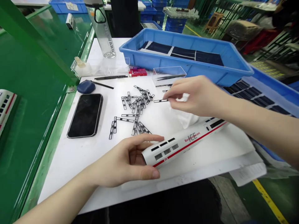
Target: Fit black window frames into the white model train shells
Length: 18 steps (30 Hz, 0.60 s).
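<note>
My left hand (130, 160) grips the near-left end of a white model train car shell (179, 143) with a red stripe and "ICE" lettering, thumb below and fingers over the top. The shell lies tilted across the front of the white table. Above its far end, my right hand (191, 95) pinches a thin black-framed window strip (160, 100) between thumb and fingertips. A loose heap of similar window strips (139, 102) lies left of that hand. Under the right hand is a crumpled piece of white, translucent material (185, 118).
A black phone (85, 115) and a dark blue rounded object (86, 87) lie at the left. Behind the strips are tweezers (111, 77), a red box (137, 72) and a clear plastic box (169, 74). A water bottle (102, 34) and blue bin (187, 67) stand at the back.
</note>
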{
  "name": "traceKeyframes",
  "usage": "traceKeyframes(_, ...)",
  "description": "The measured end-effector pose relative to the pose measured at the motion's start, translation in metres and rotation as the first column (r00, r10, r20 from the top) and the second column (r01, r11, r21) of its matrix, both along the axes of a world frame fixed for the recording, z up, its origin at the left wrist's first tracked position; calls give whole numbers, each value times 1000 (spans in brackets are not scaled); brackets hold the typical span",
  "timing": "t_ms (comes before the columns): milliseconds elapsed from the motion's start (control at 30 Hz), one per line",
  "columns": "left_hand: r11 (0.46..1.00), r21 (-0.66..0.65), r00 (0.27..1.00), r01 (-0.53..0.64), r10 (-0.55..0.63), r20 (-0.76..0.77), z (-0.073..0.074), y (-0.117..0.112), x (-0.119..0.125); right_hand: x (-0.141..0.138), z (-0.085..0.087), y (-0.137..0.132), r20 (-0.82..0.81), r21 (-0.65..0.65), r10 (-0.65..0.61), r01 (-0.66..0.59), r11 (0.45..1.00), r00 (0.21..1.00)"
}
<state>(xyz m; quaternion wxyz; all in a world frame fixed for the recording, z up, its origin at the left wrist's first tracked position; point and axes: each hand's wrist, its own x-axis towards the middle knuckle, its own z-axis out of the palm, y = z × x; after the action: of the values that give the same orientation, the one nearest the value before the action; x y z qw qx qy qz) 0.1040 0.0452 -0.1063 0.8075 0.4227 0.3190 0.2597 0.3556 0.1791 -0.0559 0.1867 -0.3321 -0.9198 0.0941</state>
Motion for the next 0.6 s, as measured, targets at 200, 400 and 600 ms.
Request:
traceKeyframes(200,1000,10,999,0,1,-40,3,0,2,18,28,-86,-135,-441,-310,223,869,941)
traceKeyframes(400,1000,17,1000,-9,9,8,1,2,3,12,7,-121,-105,-652,-395,236,720,913)
traceKeyframes(600,999,43,1000,-11,12,-15,2,3,5,6,7,-106,-57,-722,-407,244,648,911)
